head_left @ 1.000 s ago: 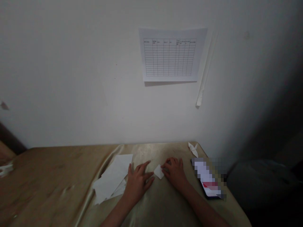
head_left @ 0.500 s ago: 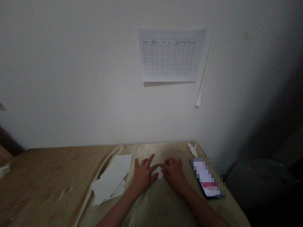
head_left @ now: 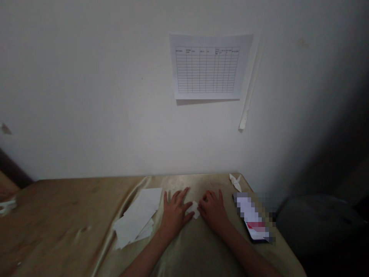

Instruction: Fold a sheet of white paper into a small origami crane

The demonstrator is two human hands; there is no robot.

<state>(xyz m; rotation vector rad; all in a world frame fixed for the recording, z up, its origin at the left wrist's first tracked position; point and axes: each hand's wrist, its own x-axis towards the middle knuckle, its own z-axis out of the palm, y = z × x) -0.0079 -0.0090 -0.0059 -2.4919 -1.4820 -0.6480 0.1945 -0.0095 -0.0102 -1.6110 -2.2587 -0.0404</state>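
Near the left edge of the worktop [head_left: 66, 215] lies a small white item [head_left: 8, 207], too blurred to name. From there a broad stretch of the gold, satiny cover runs rightward, giving wide room to move, as far as a raised crease and the loose stack of white papers [head_left: 140, 215], whose corners fan unevenly toward the near side. Just beside the stack's right edge is the left hand [head_left: 173, 213], palm down with its fingers spread, thumb and forefinger apart at the left side of a small folded paper [head_left: 194, 209]. That paper lies between the two hands, well in from the back edge, which meets the wall [head_left: 86, 96]. At its right side is the right hand [head_left: 212, 209], fingers curled; whether they pinch the paper I cannot tell. Farther right, a folded white paper piece [head_left: 235, 182] sits at the back right corner. Below it the phone [head_left: 252, 217], its screen blurred out, lies along the slanting right edge, with a modest gap left to the right wrist.
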